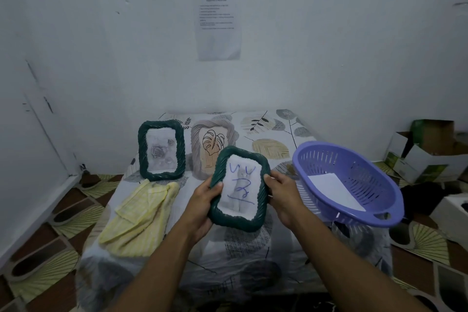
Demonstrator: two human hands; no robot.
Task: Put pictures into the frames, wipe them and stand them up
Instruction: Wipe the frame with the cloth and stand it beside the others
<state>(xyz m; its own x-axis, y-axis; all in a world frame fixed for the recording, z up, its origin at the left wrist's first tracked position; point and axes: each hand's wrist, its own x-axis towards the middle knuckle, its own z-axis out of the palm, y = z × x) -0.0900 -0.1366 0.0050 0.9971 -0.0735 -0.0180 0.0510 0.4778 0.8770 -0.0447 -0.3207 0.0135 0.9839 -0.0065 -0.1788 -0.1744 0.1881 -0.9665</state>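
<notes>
I hold a dark green rope-edged frame (238, 186) above the middle of the table, tilted, with a white picture bearing blue scribbles inside. My left hand (202, 200) grips its left edge and my right hand (281, 195) grips its right edge. At the back left a second green frame (161, 151) with a rose picture stands upright. Beside it stands a beige frame (212, 144) with a leaf drawing, partly hidden by the held frame. A yellow cloth (138, 215) lies crumpled on the left of the table.
A purple plastic basket (347, 182) sits tilted at the table's right edge with a white sheet (334, 191) inside. The small table (253, 248) has a leaf-patterned cover. Cardboard boxes (428, 152) lie on the floor at right. White walls stand behind and to the left.
</notes>
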